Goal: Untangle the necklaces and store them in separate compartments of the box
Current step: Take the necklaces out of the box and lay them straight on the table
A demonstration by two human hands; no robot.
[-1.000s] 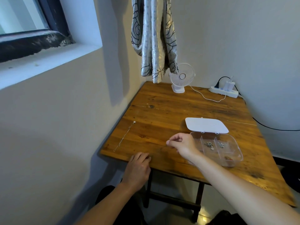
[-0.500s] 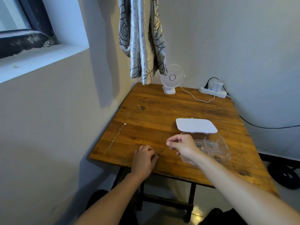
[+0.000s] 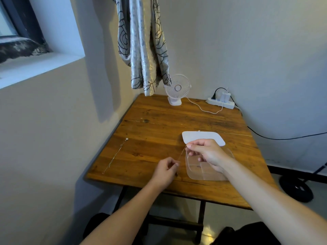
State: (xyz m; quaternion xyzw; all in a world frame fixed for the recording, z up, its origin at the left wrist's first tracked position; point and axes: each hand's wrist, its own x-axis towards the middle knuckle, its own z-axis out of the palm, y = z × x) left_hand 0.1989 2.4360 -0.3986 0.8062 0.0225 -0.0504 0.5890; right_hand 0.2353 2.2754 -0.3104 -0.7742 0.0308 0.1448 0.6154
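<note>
A second necklace [image 3: 115, 155] lies stretched out along the left edge of the wooden table [image 3: 159, 124], its small pale pendant at the far end, well apart from both hands. Near the front edge the left hand [image 3: 165, 172] is raised just above the surface, thumb and forefinger pinched together on the lower end of a thin chain [image 3: 181, 154]. That chain runs up and to the right to the right hand [image 3: 206, 153], whose thumb and forefinger are closed on its upper end while the other fingers curl loosely. The right hand and forearm hang over the clear compartment box [image 3: 198, 172] by the front edge and hide most of it, so what its compartments hold cannot be made out. The box's white lid [image 3: 201, 136] lies open flat just behind it. At the far edge stand a small white fan [image 3: 177, 90] under a hanging patterned curtain [image 3: 141, 41], and, towards the far right corner, a white power strip [image 3: 221, 102] with plugs in it
</note>
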